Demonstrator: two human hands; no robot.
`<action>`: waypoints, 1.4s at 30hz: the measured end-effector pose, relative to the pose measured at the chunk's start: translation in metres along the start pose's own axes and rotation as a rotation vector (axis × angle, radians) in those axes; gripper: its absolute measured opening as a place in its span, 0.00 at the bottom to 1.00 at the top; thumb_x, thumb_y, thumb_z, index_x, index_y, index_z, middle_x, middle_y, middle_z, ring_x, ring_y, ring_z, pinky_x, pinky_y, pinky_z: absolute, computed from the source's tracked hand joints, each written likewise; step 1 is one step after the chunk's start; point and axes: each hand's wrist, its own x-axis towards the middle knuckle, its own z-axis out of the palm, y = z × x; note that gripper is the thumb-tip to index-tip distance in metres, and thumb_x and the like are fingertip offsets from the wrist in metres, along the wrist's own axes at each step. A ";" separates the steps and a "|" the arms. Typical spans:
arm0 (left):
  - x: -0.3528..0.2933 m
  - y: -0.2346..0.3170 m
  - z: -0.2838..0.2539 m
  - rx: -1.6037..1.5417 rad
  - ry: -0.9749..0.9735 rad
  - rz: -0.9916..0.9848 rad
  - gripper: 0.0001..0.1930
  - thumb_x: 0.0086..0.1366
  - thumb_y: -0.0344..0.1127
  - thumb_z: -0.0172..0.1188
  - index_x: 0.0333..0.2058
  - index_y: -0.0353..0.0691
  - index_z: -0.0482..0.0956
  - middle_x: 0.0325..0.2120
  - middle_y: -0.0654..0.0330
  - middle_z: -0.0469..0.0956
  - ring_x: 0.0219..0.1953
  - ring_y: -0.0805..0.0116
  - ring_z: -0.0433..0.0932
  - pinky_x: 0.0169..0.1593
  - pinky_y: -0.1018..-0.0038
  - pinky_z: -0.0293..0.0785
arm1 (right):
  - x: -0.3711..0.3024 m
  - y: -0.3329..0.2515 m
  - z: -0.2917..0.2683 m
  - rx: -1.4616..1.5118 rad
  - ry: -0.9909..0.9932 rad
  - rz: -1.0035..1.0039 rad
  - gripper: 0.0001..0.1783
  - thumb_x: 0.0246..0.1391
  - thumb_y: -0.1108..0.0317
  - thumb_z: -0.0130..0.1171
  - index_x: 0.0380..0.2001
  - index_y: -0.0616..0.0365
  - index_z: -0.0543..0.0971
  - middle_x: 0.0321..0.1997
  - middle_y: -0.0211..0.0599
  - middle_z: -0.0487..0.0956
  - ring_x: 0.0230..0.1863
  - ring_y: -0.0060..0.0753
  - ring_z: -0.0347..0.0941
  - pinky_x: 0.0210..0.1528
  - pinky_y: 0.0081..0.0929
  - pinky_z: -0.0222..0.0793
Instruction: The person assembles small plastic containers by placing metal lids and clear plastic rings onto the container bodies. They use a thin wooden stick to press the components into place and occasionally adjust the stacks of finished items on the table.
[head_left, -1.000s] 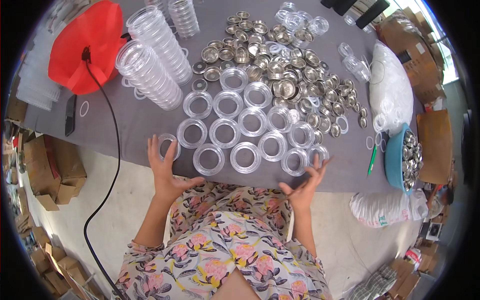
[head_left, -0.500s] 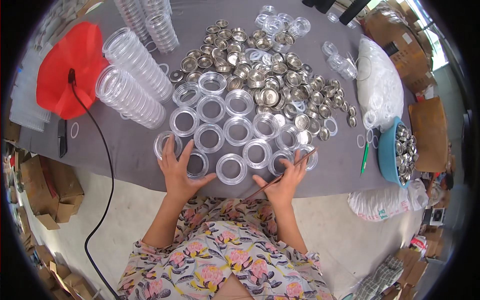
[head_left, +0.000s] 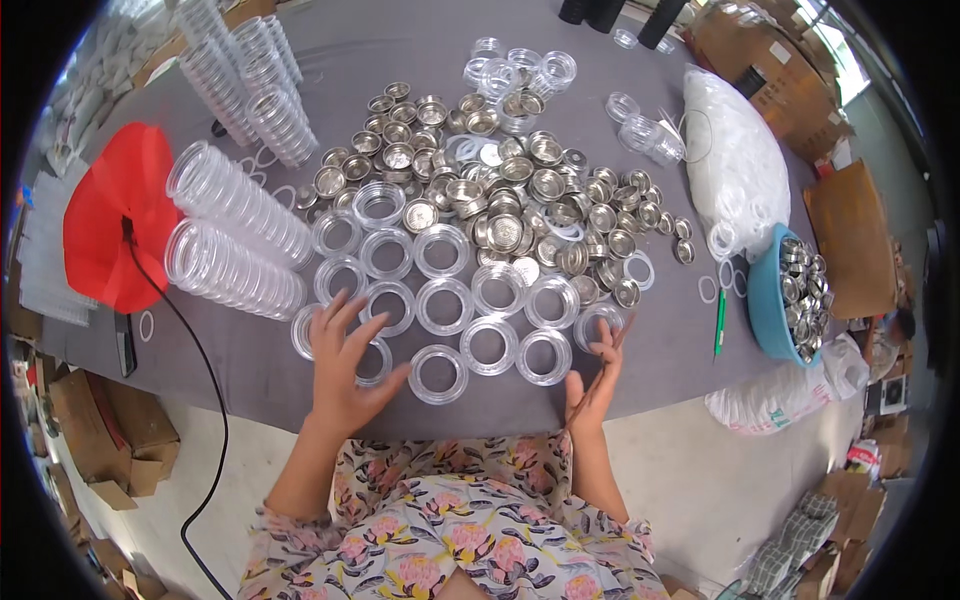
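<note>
On the near side of the heap of silvery cups (head_left: 503, 234), the person's left hand (head_left: 345, 380) is spread wide, its fingers fanned over the leftmost clear plastic rings (head_left: 444, 330); from here I can't tell whether it touches them. The right hand (head_left: 592, 395), nearer than the heap too and off to its right, has the thumb well apart from the fingers, their tips beside the rightmost ring; whether it grips anything I can't make out. The rings lie flat on the heap's near side, holes facing up, each as long one way as the other. Left of the heap, stacks of clear round pieces (head_left: 235, 270) run their long axes upward. To its right sit a blue basin (head_left: 768, 300) and a green pen (head_left: 720, 322), its length pointing away from the person. Beyond the heap stand black tubes (head_left: 605, 12).
</note>
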 end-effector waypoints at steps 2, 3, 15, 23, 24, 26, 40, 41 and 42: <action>0.044 0.001 0.013 -0.091 -0.090 0.105 0.28 0.46 0.38 0.66 0.48 0.43 0.70 0.52 0.51 0.64 0.58 0.47 0.58 0.59 0.55 0.53 | 0.004 0.004 -0.005 0.143 0.011 0.026 0.29 0.51 0.47 0.55 0.43 0.59 0.63 0.60 0.61 0.57 0.63 0.53 0.52 0.64 0.44 0.41; 0.068 0.002 0.019 -0.131 -0.136 0.157 0.26 0.48 0.37 0.65 0.48 0.42 0.70 0.51 0.50 0.65 0.57 0.47 0.60 0.58 0.56 0.55 | 0.006 0.005 -0.007 0.219 0.017 0.036 0.29 0.51 0.47 0.54 0.44 0.59 0.62 0.60 0.61 0.57 0.63 0.53 0.52 0.64 0.44 0.41; 0.302 -0.055 0.137 0.359 -0.557 -0.229 0.16 0.49 0.34 0.57 0.39 0.36 0.76 0.39 0.50 0.76 0.44 0.54 0.75 0.47 0.63 0.70 | -0.003 0.021 -0.024 0.251 0.201 0.106 0.30 0.53 0.42 0.46 0.43 0.59 0.61 0.56 0.60 0.62 0.61 0.49 0.56 0.63 0.41 0.44; 0.304 -0.065 0.154 0.225 -0.585 -0.173 0.25 0.41 0.35 0.63 0.43 0.41 0.76 0.39 0.52 0.77 0.42 0.57 0.76 0.47 0.68 0.70 | 0.001 0.016 -0.026 0.304 0.210 0.110 0.27 0.53 0.45 0.47 0.39 0.60 0.63 0.53 0.57 0.66 0.59 0.51 0.58 0.62 0.45 0.45; 0.308 -0.063 0.149 0.208 -0.617 -0.196 0.25 0.40 0.35 0.64 0.43 0.41 0.76 0.38 0.52 0.77 0.42 0.58 0.76 0.47 0.69 0.70 | 0.002 0.016 -0.025 0.302 0.209 0.106 0.26 0.53 0.45 0.47 0.39 0.60 0.63 0.53 0.57 0.66 0.59 0.51 0.58 0.62 0.45 0.45; 0.316 -0.052 0.139 0.304 -0.658 -0.173 0.28 0.35 0.34 0.67 0.41 0.40 0.76 0.40 0.54 0.77 0.42 0.58 0.75 0.48 0.70 0.70 | 0.003 0.017 -0.026 0.293 0.209 0.104 0.26 0.54 0.46 0.47 0.39 0.60 0.64 0.53 0.57 0.66 0.59 0.51 0.58 0.62 0.45 0.46; 0.304 -0.051 0.121 -0.049 -0.844 -0.182 0.22 0.49 0.32 0.61 0.45 0.34 0.72 0.36 0.57 0.77 0.39 0.67 0.73 0.45 0.72 0.68 | 0.001 0.020 -0.028 0.216 0.153 0.093 0.21 0.54 0.54 0.42 0.41 0.62 0.63 0.54 0.58 0.64 0.59 0.48 0.58 0.62 0.43 0.47; 0.303 -0.046 0.121 -0.017 -0.852 -0.242 0.21 0.50 0.33 0.61 0.43 0.34 0.73 0.35 0.57 0.77 0.38 0.68 0.73 0.45 0.72 0.68 | 0.000 0.020 -0.029 0.213 0.158 0.095 0.21 0.54 0.54 0.42 0.41 0.62 0.63 0.55 0.58 0.64 0.59 0.48 0.58 0.62 0.42 0.48; 0.300 -0.052 0.122 -0.074 -0.824 -0.159 0.17 0.53 0.35 0.60 0.42 0.35 0.74 0.34 0.59 0.77 0.37 0.69 0.73 0.43 0.73 0.68 | 0.000 0.020 -0.027 0.218 0.158 0.096 0.21 0.54 0.54 0.42 0.41 0.62 0.63 0.55 0.58 0.64 0.59 0.48 0.58 0.61 0.42 0.48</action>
